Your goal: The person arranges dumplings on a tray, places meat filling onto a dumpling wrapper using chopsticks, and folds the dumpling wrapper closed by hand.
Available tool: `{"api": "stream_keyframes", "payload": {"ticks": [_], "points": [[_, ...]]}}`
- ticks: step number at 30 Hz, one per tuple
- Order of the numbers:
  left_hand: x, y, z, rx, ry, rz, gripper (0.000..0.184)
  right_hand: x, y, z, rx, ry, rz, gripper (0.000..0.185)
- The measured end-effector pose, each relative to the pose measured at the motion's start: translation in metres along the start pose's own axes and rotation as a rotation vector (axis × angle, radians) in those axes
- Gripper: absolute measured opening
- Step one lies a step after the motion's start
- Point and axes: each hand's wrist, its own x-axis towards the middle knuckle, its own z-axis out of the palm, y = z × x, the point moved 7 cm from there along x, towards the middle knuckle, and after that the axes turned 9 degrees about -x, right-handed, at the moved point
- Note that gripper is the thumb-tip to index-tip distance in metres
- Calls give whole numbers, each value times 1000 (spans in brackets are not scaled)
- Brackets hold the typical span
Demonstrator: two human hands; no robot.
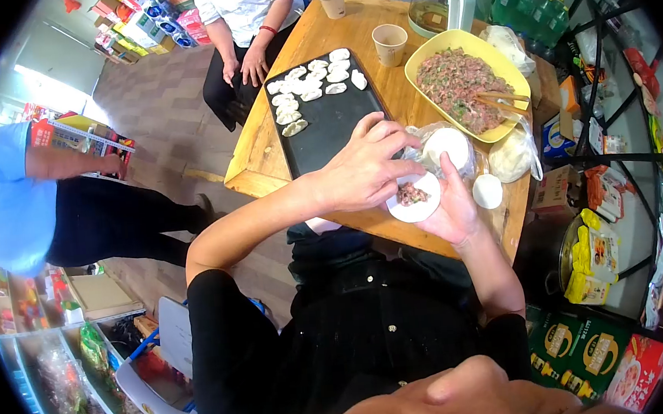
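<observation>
On my right hand (460,211), palm up with the thumb raised, lies a round white dumpling wrapper (429,209) with a lump of meat filling (410,194) in its middle. My left hand (371,161) reaches across from the left, its curled fingers at the wrapper's near-left edge; the exact fingertip contact is partly hidden. Just beyond the hands, a stack of wrappers (448,148) sits in clear plastic. Another wrapper (488,191) hangs near the table edge. A black tray (326,133) carries several folded dumplings (310,86). Chopsticks (504,101) rest in the yellow bowl (413,70) of minced filling.
Paper cups (389,44) and a glass pitcher (433,14) stand at the wooden table's (254,166) far side. A white plastic bag (513,155) lies at its right. One person sits beyond the tray; another in a blue shirt (11,197) stands left. Stocked shelves line the right.
</observation>
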Motion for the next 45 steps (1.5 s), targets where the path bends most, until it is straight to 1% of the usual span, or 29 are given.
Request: {"api": "stream_keyframes", "payload": {"ticks": [3, 5, 6, 8, 10, 12, 14, 15, 17, 21, 23, 24, 26, 27, 29, 31, 33, 35, 37, 38, 40, 41, 43, 45], "points": [[-8, 8, -8, 54, 30, 17, 38, -5, 1, 6, -6, -22, -27, 75], [-15, 13, -14, 88, 55, 32, 37, -8, 2, 13, 109, -107, -13, 77], [-19, 16, -16, 113, 73, 43, 37, -7, 2, 12, 106, -108, -13, 77], [-25, 20, -19, 139, 93, 51, 37, -7, 2, 17, 162, -193, -21, 79], [-31, 25, -19, 227, 93, 91, 39, -5, 2, 18, 181, -178, -19, 79], [-36, 25, -20, 234, 94, 93, 39, -4, 1, 21, 201, -161, -18, 80], [-40, 26, -22, 239, 93, 99, 39, -5, -2, 22, 133, -69, -35, 70], [-42, 27, -22, 261, 93, 104, 41, -4, -2, 20, 133, -67, -34, 70], [-46, 30, -21, 278, 91, 110, 43, -2, -5, 16, 215, -105, -45, 71], [-51, 31, -13, 246, 75, 86, 51, 3, -3, 10, 200, -104, -26, 77], [-52, 31, -6, 229, 72, 86, 53, 6, 2, 1, 354, -92, -7, 76], [-52, 32, -2, 229, 85, 95, 54, 7, 3, -1, 358, -88, -8, 76], [-52, 34, 3, 215, 77, 95, 55, 9, 5, 4, 414, -163, 7, 76], [-52, 36, 6, 211, 75, 97, 55, 10, 6, 7, 416, -160, 4, 76], [-52, 37, 14, 192, 66, 84, 56, 11, 7, 8, 208, 15, -23, 74], [-51, 37, 25, 211, 34, 77, 57, 11, 9, 12, 228, -6, -25, 73], [-46, 40, 32, 221, 63, 49, 58, 12, 12, 14, 247, -30, -27, 72], [-43, 41, 41, 254, 86, 56, 59, 12, 15, 8, 258, 4, -61, 72], [-41, 39, 46, 278, 103, -23, 60, 12, 17, 8, 240, 6, -97, 73], [-39, 40, 49, 278, 103, -23, 60, 11, 16, 8, 221, 8, -131, 74], [-36, 35, 53, 223, 117, -117, 70, 10, 15, 10, 194, 5, -164, 74], [-35, 35, 55, 223, 116, -118, 70, 9, 13, 10, 166, 2, -197, 75], [-34, 35, 57, 244, 129, -131, 80, 8, 13, 7, 139, 35, -202, 75], [-35, 36, 59, 250, 115, -136, 79, 7, 13, 5, 112, 67, -208, 75]]}}
